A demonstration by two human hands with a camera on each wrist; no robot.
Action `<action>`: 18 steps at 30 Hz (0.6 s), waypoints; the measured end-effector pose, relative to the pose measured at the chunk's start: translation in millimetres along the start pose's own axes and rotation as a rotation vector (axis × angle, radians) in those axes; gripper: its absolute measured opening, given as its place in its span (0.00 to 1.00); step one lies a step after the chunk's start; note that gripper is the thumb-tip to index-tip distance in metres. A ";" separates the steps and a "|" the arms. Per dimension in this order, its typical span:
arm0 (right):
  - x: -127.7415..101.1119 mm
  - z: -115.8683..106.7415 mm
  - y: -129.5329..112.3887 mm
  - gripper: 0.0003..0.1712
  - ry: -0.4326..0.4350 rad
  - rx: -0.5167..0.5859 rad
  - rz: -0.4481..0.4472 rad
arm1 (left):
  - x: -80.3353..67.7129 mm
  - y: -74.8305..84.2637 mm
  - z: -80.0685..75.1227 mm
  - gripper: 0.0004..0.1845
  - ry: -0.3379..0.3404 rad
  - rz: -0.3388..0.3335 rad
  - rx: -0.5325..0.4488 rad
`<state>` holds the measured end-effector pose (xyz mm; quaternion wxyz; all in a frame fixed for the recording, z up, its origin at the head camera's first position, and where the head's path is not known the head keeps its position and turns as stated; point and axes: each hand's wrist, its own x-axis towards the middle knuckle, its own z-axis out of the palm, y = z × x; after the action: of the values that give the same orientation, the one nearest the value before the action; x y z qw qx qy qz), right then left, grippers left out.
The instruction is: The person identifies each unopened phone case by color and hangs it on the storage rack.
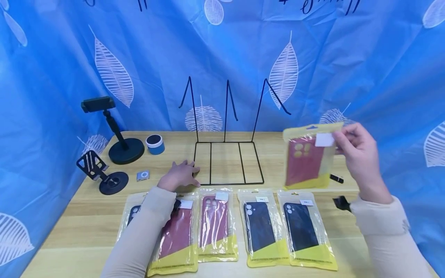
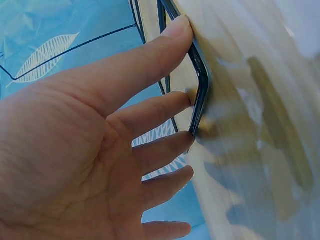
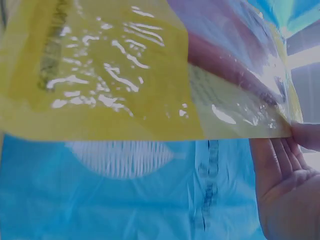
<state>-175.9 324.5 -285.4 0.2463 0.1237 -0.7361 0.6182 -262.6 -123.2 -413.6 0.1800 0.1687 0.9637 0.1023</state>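
My right hand (image 1: pixel 361 158) pinches the upper right edge of a packaged red phone case (image 1: pixel 304 164), held up over the right side of the table. Its bag has a yellow top and bottom and a white label. In the right wrist view the bag (image 3: pixel 125 75) spreads across the top, thumb and fingers at its edge. My left hand (image 1: pixel 178 176) is at the left front corner of a black wire rack (image 1: pixel 231 183). The left wrist view shows the thumb against the wire bar (image 2: pixel 200 75), with the other fingers spread out and nearly straight.
In front lie several bagged phone cases, red (image 1: pixel 213 224) and dark (image 1: pixel 259 226), one partly under the left forearm. Two black phone stands (image 1: pixel 126 150) (image 1: pixel 113 183), a blue round box (image 1: pixel 155 145) and a small music player (image 1: pixel 143 175) stand left. A black USB stick (image 1: pixel 336 178) lies right.
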 end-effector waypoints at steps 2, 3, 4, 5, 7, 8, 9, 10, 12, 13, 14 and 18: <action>11.4 16.0 -0.6 0.03 -0.010 0.037 -0.013 | 0.0 -0.2 0.6 0.37 0.003 0.000 -0.005; 16.9 23.3 0.2 0.03 -0.016 0.040 -0.012 | -0.3 0.0 0.4 0.37 0.004 0.000 -0.007; 21.9 29.7 1.7 0.04 -0.021 0.034 -0.011 | -0.1 -0.3 0.5 0.37 0.007 0.000 -0.006; 26.5 35.5 3.9 0.04 -0.027 0.042 -0.009 | -0.3 -0.3 0.2 0.37 0.008 -0.001 -0.008; 33.8 45.0 8.9 0.05 -0.029 0.044 -0.003 | -1.2 0.3 -0.2 0.37 0.009 -0.002 -0.007; 36.6 48.3 11.5 0.05 -0.027 0.046 -0.003 | -1.8 0.8 -0.4 0.37 0.007 -0.003 -0.008; 38.5 50.7 14.0 0.06 -0.024 0.042 -0.003 | -2.3 1.4 -0.7 0.37 0.006 -0.002 -0.007; 39.7 52.5 15.9 0.06 -0.018 0.045 -0.002 | -2.6 1.7 -0.7 0.37 0.003 -0.001 -0.007; 41.4 55.1 19.3 0.07 0.004 0.050 0.001 | -3.3 2.6 -0.5 0.38 -0.001 0.003 -0.007; 42.1 55.9 20.7 0.07 0.015 0.048 0.003 | -3.3 2.7 -0.3 0.38 -0.003 0.004 -0.009; 43.0 56.6 22.2 0.07 0.025 0.032 0.008 | -3.2 2.5 0.1 0.38 -0.003 0.006 -0.007; 54.0 61.1 29.9 0.07 0.060 -0.040 0.041 | -1.9 0.9 0.5 0.38 0.004 0.007 -0.002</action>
<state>-249.0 277.9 -290.0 0.2579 0.0849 -0.7429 0.6118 -260.5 -123.0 -413.2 0.1778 0.1716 0.9634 0.1042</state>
